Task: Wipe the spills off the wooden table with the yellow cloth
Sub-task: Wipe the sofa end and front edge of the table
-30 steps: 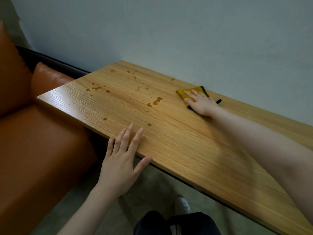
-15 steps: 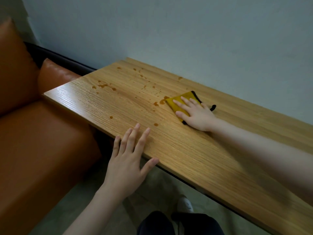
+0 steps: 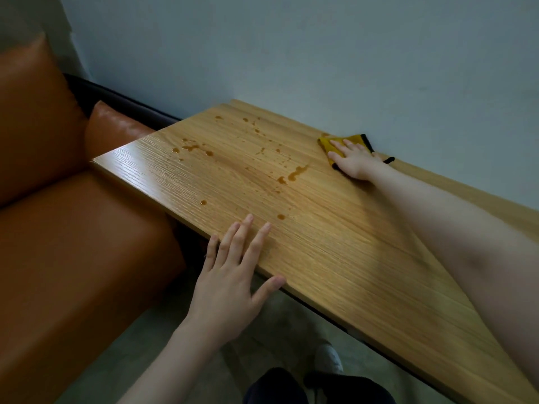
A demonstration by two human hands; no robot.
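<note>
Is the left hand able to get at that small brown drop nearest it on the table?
Probably yes. The left hand rests flat at the table edge, and the drop lies just beyond its fingertips with bare wood between. The cloth, though, is under the right hand.

Setting, as I read it from the head view: a home living or lounge corner. Evidence I can list: an orange leather sofa (image 3: 73,228) with a matching cushion (image 3: 116,132) on the left, a narrow wooden table (image 3: 335,243) set against a plain pale painted wall (image 3: 320,53) on the far side, and a pale floor (image 3: 175,360) nearest me.
</note>
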